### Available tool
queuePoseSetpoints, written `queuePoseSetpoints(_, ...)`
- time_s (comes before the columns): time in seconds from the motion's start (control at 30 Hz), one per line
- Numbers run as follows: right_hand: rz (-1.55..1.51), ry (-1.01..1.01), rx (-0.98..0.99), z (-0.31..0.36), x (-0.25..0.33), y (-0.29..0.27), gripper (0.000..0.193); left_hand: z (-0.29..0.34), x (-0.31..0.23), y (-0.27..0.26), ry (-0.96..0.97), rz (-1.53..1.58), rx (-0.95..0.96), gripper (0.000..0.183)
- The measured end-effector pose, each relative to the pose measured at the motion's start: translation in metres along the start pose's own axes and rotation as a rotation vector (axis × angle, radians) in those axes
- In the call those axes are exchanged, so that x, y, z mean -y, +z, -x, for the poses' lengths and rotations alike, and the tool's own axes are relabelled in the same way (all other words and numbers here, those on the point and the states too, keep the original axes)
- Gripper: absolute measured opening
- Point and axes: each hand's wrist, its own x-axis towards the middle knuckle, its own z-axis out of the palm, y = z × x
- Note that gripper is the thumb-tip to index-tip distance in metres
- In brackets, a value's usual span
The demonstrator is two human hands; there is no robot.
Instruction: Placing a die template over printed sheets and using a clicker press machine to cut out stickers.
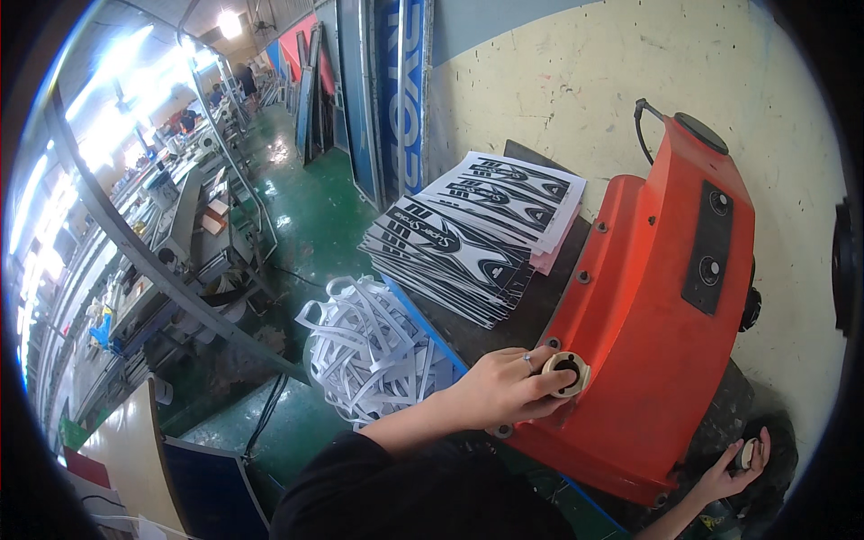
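Observation:
My left hand [493, 389], with a ring on one finger, is closed on a cream round handle [576, 367] with a dark recessed centre. That handle sits at the near left side of a big red press head [634, 333]. At the lower right, my right hand [725, 479] curls its fingers round a second cream-and-black handle [746, 454] beside the machine. Beyond my left hand, fanned stacks of black-and-white printed sheets [450, 247] lie on a dark bed [450, 335] with a blue edge. What lies beneath the red head is hidden.
A heap of white offcut strips [369, 351] stands left of the bed. The red head carries a black dial panel [714, 236]. A stained cream wall [576, 90] rises behind it. Metal frames and work tables [193, 202] line the left, past a green floor [292, 216].

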Motion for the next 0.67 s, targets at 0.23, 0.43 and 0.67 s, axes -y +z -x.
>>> queuePoseSetpoints(0.23,-0.008,-0.027,-0.017,0.001,0.000,0.000,0.027,-0.001,0.000,0.001,0.003,0.024,-0.010,0.054)
queuePoseSetpoints(0.43,-0.036,-0.032,-0.068,-0.006,0.016,0.005,0.043,-0.001,0.003,0.007,0.050,0.065,-0.059,0.056)
queuePoseSetpoints(0.67,0.165,0.228,-0.008,0.007,0.019,-0.007,0.049,-0.014,-0.006,0.004,0.079,0.119,0.060,0.063)
